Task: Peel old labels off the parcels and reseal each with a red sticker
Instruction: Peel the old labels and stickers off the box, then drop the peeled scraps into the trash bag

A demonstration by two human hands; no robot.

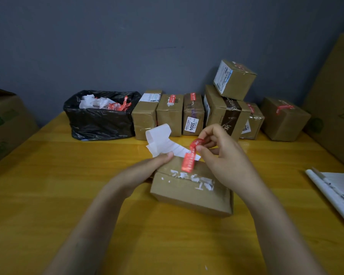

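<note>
A yellow, glossy wooden table [68, 195] carries everything here. Along its far edge sits a crumpled black bin bag [99, 120], stuffed with white paper and red scraps, and next to it a row of taped cardboard boxes [169, 114]. One small box [234, 80] perches tilted on a taller one banded with dark tape [226, 114]. Big cartons crowd both sides: one off the left edge [6, 120], another by the right edge [336, 92]. White sheets [336, 189] lie flat near the right edge.

The parcel [191, 195] being worked on rests near the middle of the table, a squat brown box. Ragged white label remnants [195, 179] cling to its top.

The left hand [145, 171] sits at the parcel's far left corner, with its thumb and fingers pinched on a curling white paper strip [163, 139] that loops upward. The right hand [222, 155] hovers over the far side, its fingertips clamped on the upper end of a shiny red sticker [190, 157]. The sticker arches over, and its lower end touches the parcel's top by the far edge.
</note>
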